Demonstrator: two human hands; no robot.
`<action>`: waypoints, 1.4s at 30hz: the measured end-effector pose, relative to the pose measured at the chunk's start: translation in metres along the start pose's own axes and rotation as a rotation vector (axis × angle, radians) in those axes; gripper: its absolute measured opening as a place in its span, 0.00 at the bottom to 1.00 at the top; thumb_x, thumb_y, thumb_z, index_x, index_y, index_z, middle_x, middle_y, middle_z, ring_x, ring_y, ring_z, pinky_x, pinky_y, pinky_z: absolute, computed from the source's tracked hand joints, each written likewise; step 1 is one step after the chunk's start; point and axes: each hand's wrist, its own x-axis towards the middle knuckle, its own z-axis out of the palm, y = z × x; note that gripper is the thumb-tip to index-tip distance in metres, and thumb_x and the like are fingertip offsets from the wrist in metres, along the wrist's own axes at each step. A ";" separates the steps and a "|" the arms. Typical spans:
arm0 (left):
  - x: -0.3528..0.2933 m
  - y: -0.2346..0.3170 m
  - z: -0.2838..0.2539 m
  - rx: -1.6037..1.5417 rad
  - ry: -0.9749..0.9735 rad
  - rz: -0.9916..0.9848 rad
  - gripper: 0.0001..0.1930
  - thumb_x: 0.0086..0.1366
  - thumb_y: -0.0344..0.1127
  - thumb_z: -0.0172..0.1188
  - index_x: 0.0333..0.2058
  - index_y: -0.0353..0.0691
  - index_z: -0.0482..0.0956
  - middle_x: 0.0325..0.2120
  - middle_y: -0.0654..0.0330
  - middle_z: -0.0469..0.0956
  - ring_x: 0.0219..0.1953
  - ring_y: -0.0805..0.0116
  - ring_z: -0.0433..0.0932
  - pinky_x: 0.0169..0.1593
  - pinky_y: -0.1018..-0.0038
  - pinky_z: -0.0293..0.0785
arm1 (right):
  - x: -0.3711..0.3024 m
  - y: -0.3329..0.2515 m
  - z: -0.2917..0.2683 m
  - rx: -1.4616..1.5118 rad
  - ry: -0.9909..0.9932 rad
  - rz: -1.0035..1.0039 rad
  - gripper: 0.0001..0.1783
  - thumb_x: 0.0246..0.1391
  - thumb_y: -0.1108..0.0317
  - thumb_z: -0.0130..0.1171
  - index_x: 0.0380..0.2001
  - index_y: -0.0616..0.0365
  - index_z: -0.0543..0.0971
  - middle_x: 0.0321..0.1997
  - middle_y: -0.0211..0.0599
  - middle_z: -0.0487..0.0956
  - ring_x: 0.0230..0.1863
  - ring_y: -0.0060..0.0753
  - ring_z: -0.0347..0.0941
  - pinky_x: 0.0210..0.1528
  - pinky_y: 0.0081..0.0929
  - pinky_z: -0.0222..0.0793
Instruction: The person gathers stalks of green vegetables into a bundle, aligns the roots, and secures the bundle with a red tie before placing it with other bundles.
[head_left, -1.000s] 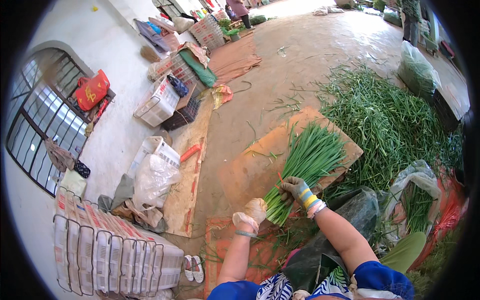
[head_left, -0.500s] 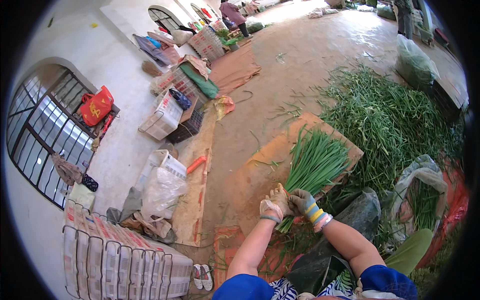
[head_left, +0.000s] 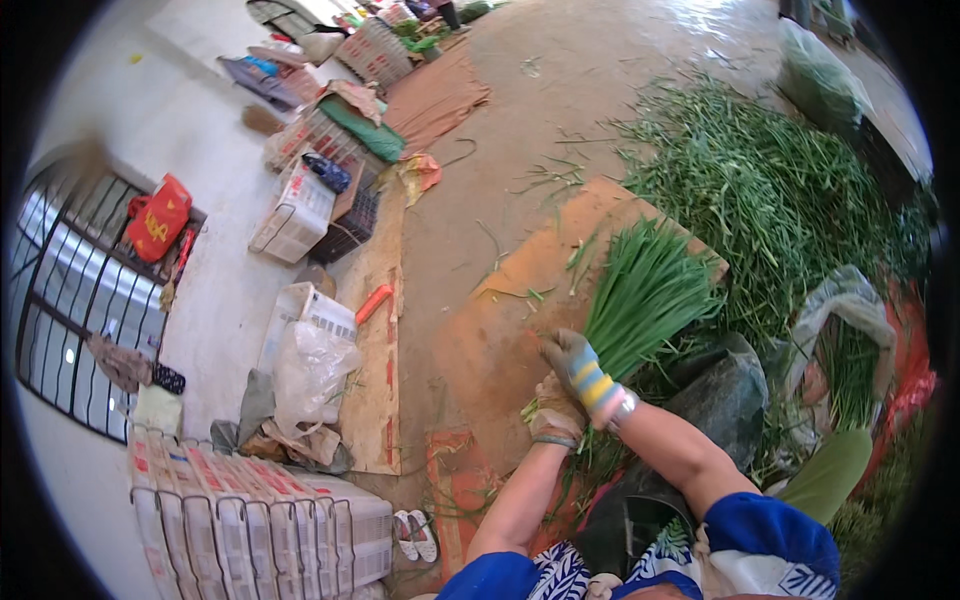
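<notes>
A bunch of long green chives [head_left: 650,285] lies slantwise over a worn orange-brown board [head_left: 490,345], its leaf tips pointing away from me. My left hand [head_left: 557,410], in a pale soiled glove, is closed round the stalk ends, which stick out past it. Just above and across it is my right hand [head_left: 572,365], in a grey glove with a yellow and blue striped cuff. Its fingers are bent together at the bunch's left side; a small orange bit shows near the fingertips, too small to name.
Loose greens [head_left: 750,180] form a big heap at the right. An open plastic bag [head_left: 845,310] holds more greens near a dark plastic sheet [head_left: 725,400]. White crates [head_left: 250,520] stand at lower left, slippers [head_left: 415,535] beside them. A filled bag [head_left: 820,75] stands far right.
My right hand has moved left and up, across the stalks and over my left hand. My left hand has shifted slightly down and left. The whole view has tilted a little.
</notes>
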 end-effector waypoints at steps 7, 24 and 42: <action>-0.005 0.030 -0.039 0.187 0.052 0.005 0.41 0.38 0.49 0.68 0.50 0.37 0.63 0.41 0.51 0.71 0.45 0.53 0.71 0.49 0.61 0.65 | -0.007 -0.010 -0.010 0.346 0.010 0.067 0.06 0.50 0.69 0.55 0.24 0.59 0.73 0.18 0.21 0.68 0.21 0.14 0.59 0.22 0.17 0.56; 0.029 -0.024 -0.006 0.270 -0.255 0.313 0.28 0.55 0.37 0.58 0.54 0.42 0.60 0.47 0.56 0.70 0.50 0.61 0.71 0.53 0.68 0.65 | -0.022 -0.026 -0.010 0.179 -0.045 -0.065 0.07 0.47 0.68 0.58 0.25 0.61 0.73 0.20 0.25 0.68 0.24 0.18 0.62 0.26 0.22 0.61; -0.009 0.090 -0.041 -1.894 -0.638 0.215 0.43 0.48 0.60 0.63 0.55 0.35 0.62 0.48 0.52 0.70 0.48 0.57 0.72 0.50 0.64 0.72 | -0.135 -0.114 -0.232 -0.180 0.288 -0.383 0.14 0.56 0.65 0.51 0.40 0.65 0.73 0.33 0.33 0.75 0.26 0.18 0.70 0.27 0.16 0.68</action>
